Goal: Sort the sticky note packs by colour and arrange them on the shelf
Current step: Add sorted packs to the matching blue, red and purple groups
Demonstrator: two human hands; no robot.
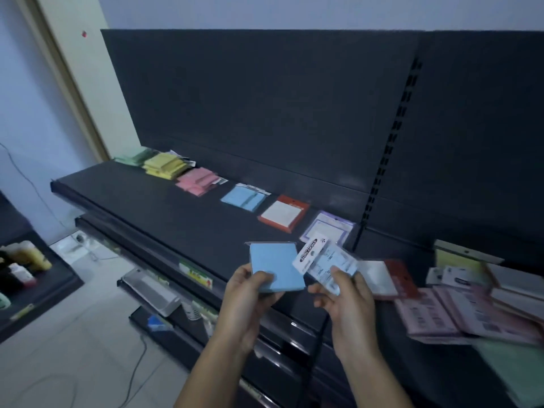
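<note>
- The left hand (250, 290) is pinching a blue sticky note pack (276, 267) by its near bottom corner, thumb on top, low in the middle of the frame.
- The right hand (343, 293) is closed on a second pack (326, 260), a pale blue one with a white printed card top, just to the right of the first.
- Both packs hang in the air in front of the dark shelf (164, 198), not touching it.
- On the shelf there is a row of 6 spots going from upper left to middle right: green packs (134, 157), yellow packs (165, 165), pink packs (197, 181), a blue pack (245, 198), a red-edged pack (284, 214) and a purple-edged pack (328, 229).
- More packs and paper things lie mixed up at the right edge of the frame.
- I think these packs are light and a bit stiff, like a small flat block.
- The clear wrap looks shiny, so it may slip.
- A pinch on 2 flat faces near an edge should hold well.
- I guess both blue ones belong by the blue pack on the shelf.
</note>
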